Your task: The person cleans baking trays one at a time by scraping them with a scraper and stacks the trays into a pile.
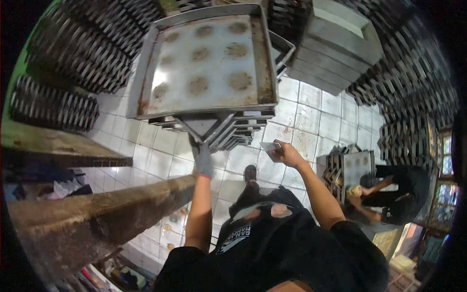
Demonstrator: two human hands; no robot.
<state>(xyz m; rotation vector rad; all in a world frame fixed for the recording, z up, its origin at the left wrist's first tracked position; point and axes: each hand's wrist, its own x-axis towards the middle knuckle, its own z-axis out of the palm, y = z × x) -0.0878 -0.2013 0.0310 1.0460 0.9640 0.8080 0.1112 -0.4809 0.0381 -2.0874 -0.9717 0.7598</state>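
Note:
A square metal tray (219,73) with faint round brown marks lies on top of a stack of trays turned at angles to each other. My left hand (204,161), in a grey glove, is at the near corner of a tray (202,125) just below the top one; its fingers are partly hidden there, so its grip is unclear. My bare right hand (287,155) is closed around a small flat metal scraper (269,146), held over the tiled floor to the right of the stack.
Tall stacks of trays (53,104) line both sides. Grey boxes (331,48) stand at the back right. A worn ledge (107,209) is at the left. Another person (404,194) works over a tray (357,168) at the right.

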